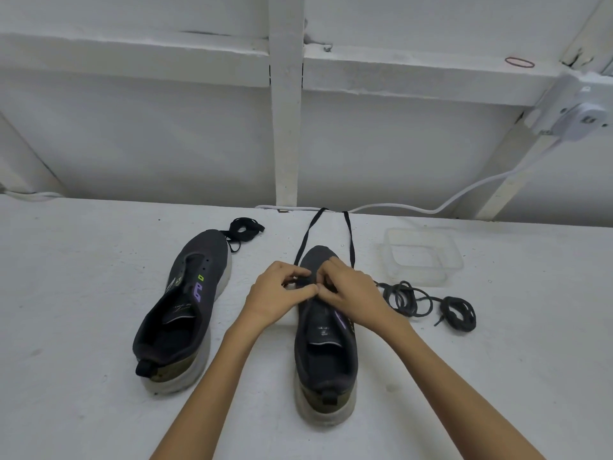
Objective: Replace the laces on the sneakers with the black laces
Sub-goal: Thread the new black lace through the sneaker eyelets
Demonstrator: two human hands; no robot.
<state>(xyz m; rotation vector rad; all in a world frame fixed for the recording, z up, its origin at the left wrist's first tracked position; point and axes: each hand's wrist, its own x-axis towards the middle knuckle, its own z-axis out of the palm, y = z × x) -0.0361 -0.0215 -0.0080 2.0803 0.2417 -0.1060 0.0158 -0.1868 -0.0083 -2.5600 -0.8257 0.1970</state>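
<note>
Two dark grey sneakers with pale soles lie on a white table. The left sneaker (180, 310) has bare eyelets and no lace. Over the front of the right sneaker (326, 353), my left hand (280, 292) and my right hand (351, 293) meet, fingers curled and pinching a flat black lace (347, 237) at the eyelets. Its two ends run away from me past the toe toward the table's far edge. A bundled flat black lace (245, 229) lies beyond the left sneaker's toe. Two coiled round dark laces (428, 302) lie right of my right hand.
A clear plastic container (421, 257) stands at the back right of the table (83, 260). A white cable (431, 207) runs along the far edge up to a white device (577, 119) on the wall frame. A red rubber band (519, 62) lies on the ledge.
</note>
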